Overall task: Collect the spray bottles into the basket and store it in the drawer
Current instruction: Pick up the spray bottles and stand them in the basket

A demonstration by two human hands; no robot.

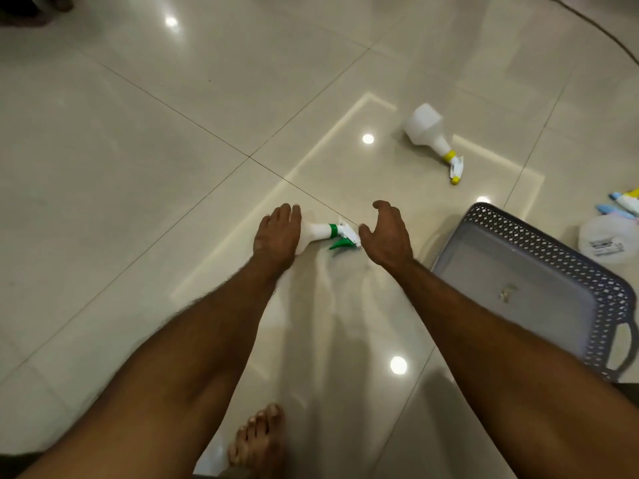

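Nearest my lens, a bare foot (pixel 257 440) stands on the glossy cream floor (pixel 138 133), toes pointing away from me. Two bare forearms reach forward from the bottom of my view. My feed shows the left hand (pixel 276 233) laid over the body of a white spray bottle with a green collar and trigger (pixel 332 235), which lies on its side on the tiles; the fingers cover the bottle, but I cannot tell whether they curl around it. Just beside the bottle's nozzle, the right hand (pixel 387 236) hovers with fingers relaxed and spread, gripping nothing. To the right sits a grey lattice-sided basket (pixel 567 250), tilted in my wide-angle view — nothing shows inside it. Farther off lies a second white bottle with a yellow collar (pixel 432 136), also on its side. At the right edge, partly cut off, more bottles (pixel 619 223) cluster together.
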